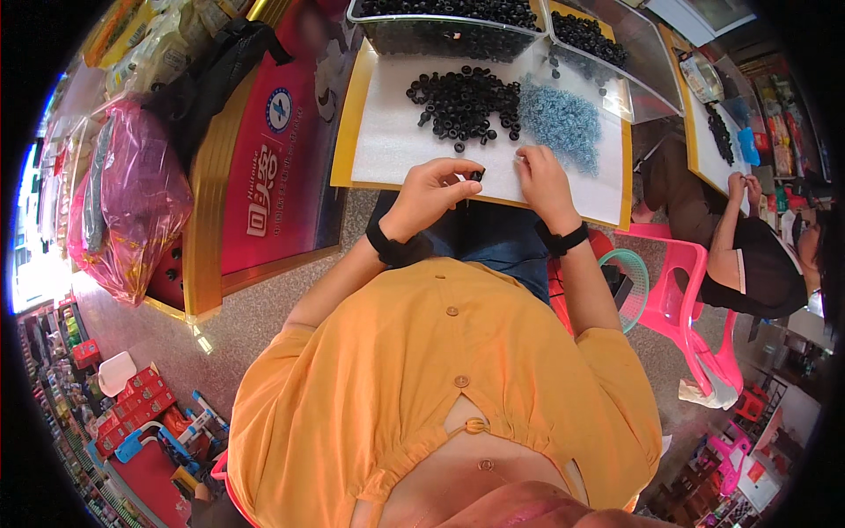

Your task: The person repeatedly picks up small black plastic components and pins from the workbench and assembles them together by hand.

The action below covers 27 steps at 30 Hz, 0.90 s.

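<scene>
Now a small black rubber ring (476,175) is pinched between the fingers (464,172) of the left hand (431,195) — low over the white foam sheet (396,132) on the table. Something tiny is nipped by the right hand (546,185), fingers narrow — what exactly cannot be told. Just beyond, a heap of black rings (464,103) is seen touching a pile of pale blue washers (561,119).

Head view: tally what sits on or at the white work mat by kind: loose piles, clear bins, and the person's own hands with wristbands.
Piles of loose parts: 2, the black rings and the pale blue pile
Clear bins: 2, the left bin and the right bin, both holding black parts
Hands at the mat: 2, left hand pinching a small black part, right hand
Black wristbands: 2
Total: 8
</scene>
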Each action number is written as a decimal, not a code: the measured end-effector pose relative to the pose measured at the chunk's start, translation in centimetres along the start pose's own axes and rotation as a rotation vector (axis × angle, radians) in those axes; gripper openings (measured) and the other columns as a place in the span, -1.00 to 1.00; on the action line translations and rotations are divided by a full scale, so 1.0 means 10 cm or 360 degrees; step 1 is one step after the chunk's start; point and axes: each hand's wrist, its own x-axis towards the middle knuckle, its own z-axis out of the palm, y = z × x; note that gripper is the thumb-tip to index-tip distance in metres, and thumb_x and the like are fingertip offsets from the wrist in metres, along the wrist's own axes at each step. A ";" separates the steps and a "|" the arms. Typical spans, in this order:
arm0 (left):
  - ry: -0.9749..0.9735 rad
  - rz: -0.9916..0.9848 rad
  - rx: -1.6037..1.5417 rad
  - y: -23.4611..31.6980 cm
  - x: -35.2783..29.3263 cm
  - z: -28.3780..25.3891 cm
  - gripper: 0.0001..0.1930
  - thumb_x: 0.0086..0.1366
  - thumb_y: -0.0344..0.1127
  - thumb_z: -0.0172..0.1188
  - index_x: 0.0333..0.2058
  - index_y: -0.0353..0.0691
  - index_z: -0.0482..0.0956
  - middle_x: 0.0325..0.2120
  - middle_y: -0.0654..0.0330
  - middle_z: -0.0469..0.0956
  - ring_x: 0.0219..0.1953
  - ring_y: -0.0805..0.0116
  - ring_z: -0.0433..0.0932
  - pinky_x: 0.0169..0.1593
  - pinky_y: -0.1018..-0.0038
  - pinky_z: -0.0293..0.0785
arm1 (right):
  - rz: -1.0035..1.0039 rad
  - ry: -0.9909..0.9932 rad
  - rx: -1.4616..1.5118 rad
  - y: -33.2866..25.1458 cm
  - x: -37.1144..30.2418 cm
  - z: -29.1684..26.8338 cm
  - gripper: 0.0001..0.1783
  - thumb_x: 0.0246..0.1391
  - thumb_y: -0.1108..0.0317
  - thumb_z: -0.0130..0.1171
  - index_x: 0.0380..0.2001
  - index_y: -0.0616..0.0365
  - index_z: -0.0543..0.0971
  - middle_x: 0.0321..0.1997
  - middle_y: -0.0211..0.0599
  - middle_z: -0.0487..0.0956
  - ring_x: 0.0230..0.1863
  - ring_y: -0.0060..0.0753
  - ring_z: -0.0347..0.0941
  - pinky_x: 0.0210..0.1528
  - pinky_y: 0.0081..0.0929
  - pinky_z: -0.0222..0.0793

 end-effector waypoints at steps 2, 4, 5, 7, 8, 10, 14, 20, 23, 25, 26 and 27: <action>-0.0010 -0.0039 -0.0035 0.00 0.00 0.00 -0.71 0.19 -0.31 0.35 -0.11 -0.23 0.65 -0.41 0.31 0.60 -0.46 0.63 0.50 -0.43 0.66 0.44 | 0.0025 -0.0044 -0.0008 -0.05 0.03 -0.02 -0.88 0.11 0.44 0.13 -0.27 0.19 0.51 -0.30 -0.11 0.49 -0.21 0.02 0.46 -0.17 -0.17 0.43; -0.0004 -0.0001 0.0002 -0.02 0.01 0.01 -0.71 0.19 -0.31 0.35 -0.11 -0.23 0.65 -0.40 0.31 0.60 -0.45 0.63 0.50 -0.43 0.66 0.44 | 0.0052 -0.0087 -0.0019 -0.04 0.06 -0.01 -0.88 0.11 0.44 0.12 -0.27 0.19 0.51 -0.30 -0.11 0.48 -0.21 0.03 0.46 -0.17 -0.17 0.43; 0.0005 0.0036 0.0038 -0.02 0.01 0.02 -0.71 0.19 -0.30 0.35 -0.11 -0.23 0.65 -0.40 0.30 0.60 -0.45 0.63 0.50 -0.42 0.66 0.45 | 0.0070 -0.0065 -0.0033 0.00 0.08 0.02 -0.88 0.11 0.43 0.14 -0.27 0.19 0.53 -0.30 -0.10 0.50 -0.22 0.02 0.47 -0.18 -0.20 0.43; -0.0004 0.0006 0.0041 0.01 0.01 0.04 -0.71 0.18 -0.30 0.35 -0.12 -0.23 0.66 -0.40 0.30 0.60 -0.45 0.62 0.50 -0.41 0.65 0.45 | 0.0081 -0.0044 -0.0045 -0.01 0.10 0.01 -0.87 0.11 0.41 0.15 -0.28 0.20 0.54 -0.30 -0.10 0.51 -0.23 0.01 0.47 -0.19 -0.22 0.43; 0.0000 -0.0025 0.0046 0.03 0.00 0.03 -0.71 0.18 -0.30 0.35 -0.12 -0.22 0.66 -0.39 0.29 0.60 -0.44 0.61 0.50 -0.39 0.64 0.45 | 0.0177 -0.0075 0.0247 -0.08 0.13 -0.04 -0.87 0.12 0.40 0.17 -0.28 0.20 0.56 -0.32 -0.16 0.54 -0.28 -0.14 0.49 -0.24 -0.33 0.43; 0.0031 0.0007 0.0101 0.10 -0.01 0.03 -0.71 0.18 -0.31 0.35 -0.12 -0.22 0.66 -0.39 0.28 0.59 -0.43 0.60 0.50 -0.38 0.63 0.45 | 0.0266 -0.0116 0.0546 -0.28 0.17 -0.20 -0.86 0.12 0.38 0.19 -0.28 0.21 0.58 -0.35 -0.23 0.56 -0.34 -0.28 0.51 -0.29 -0.43 0.42; 0.0073 0.0157 0.0189 0.17 -0.04 0.04 -0.71 0.15 -0.33 0.36 -0.14 -0.24 0.66 -0.40 0.25 0.59 -0.42 0.57 0.50 -0.34 0.60 0.46 | 0.0649 -0.0403 0.1397 -0.73 0.12 -0.46 -0.81 0.14 0.33 0.26 -0.27 0.23 0.61 -0.40 -0.46 0.57 -0.43 -0.72 0.41 -0.42 -0.69 0.32; 0.0126 0.0513 0.0422 0.19 -0.07 0.06 -0.75 0.12 -0.41 0.36 -0.18 -0.24 0.66 -0.40 0.18 0.59 -0.44 0.44 0.53 -0.35 0.56 0.46 | 0.0733 -0.0507 0.1597 -0.79 0.09 -0.46 -0.79 0.12 0.31 0.30 -0.28 0.24 0.61 -0.46 -0.51 0.55 -0.53 -0.78 0.34 -0.53 -0.76 0.22; 0.0103 0.0636 0.0562 0.23 -0.15 0.06 -0.75 0.11 -0.43 0.36 -0.19 -0.23 0.66 -0.39 0.16 0.60 -0.44 0.39 0.54 -0.35 0.53 0.46 | 0.0779 -0.0563 0.1743 -0.79 0.04 -0.40 -0.84 0.15 0.33 0.27 -0.32 0.20 0.57 -0.48 -0.53 0.52 -0.57 -0.78 0.32 -0.54 -0.76 0.21; 0.0088 0.0650 0.0539 0.20 -0.20 0.06 -0.75 0.10 -0.43 0.36 -0.19 -0.23 0.66 -0.39 0.16 0.60 -0.44 0.39 0.54 -0.35 0.53 0.47 | 0.0835 -0.0677 0.2027 -0.74 -0.02 -0.33 -0.79 0.15 0.27 0.29 -0.34 0.20 0.55 -0.51 -0.52 0.49 -0.60 -0.76 0.30 -0.59 -0.74 0.19; 0.0072 0.0664 0.0518 0.18 -0.22 0.06 -0.75 0.10 -0.43 0.37 -0.19 -0.23 0.66 -0.39 0.15 0.60 -0.44 0.39 0.54 -0.35 0.53 0.47 | 0.0838 -0.0678 0.2028 -0.75 -0.04 -0.31 -0.79 0.15 0.27 0.29 -0.34 0.20 0.55 -0.51 -0.52 0.49 -0.60 -0.76 0.30 -0.59 -0.74 0.19; 0.0071 0.0661 0.0516 0.16 -0.23 0.05 -0.75 0.10 -0.43 0.37 -0.19 -0.23 0.66 -0.39 0.15 0.60 -0.44 0.39 0.54 -0.35 0.53 0.47 | 0.0917 -0.0733 0.2174 -0.77 -0.07 -0.29 -0.78 0.16 0.26 0.27 -0.33 0.19 0.52 -0.52 -0.52 0.48 -0.60 -0.75 0.30 -0.59 -0.74 0.20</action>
